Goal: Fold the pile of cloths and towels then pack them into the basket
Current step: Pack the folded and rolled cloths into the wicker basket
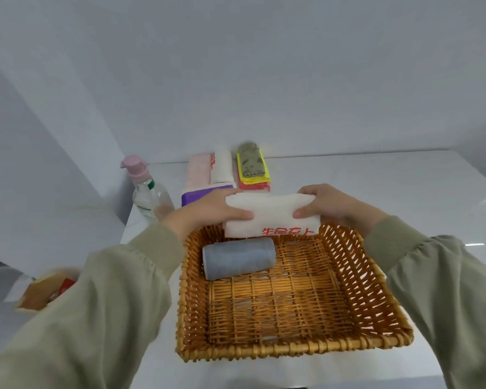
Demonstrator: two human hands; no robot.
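A folded white towel with red characters (pixel 272 217) hangs over the far rim of the wicker basket (pixel 292 346). My left hand (pixel 208 210) grips its left end and my right hand (pixel 328 204) grips its right end, thumbs on top. A rolled grey-blue cloth (pixel 237 258) lies inside the basket at the far left. Behind the basket lie more folded cloths: a purple one (pixel 199 196), a pink one (pixel 198 171), a white one with red print (pixel 222 167), and a yellow and red stack (pixel 254 178) topped by a green piece.
A clear pump bottle with a pink top (pixel 145 189) stands left of the folded cloths, near the white table's (pixel 390 186) left edge. A brown box (pixel 42 293) sits lower down at the left, off the table. A white wall rises behind.
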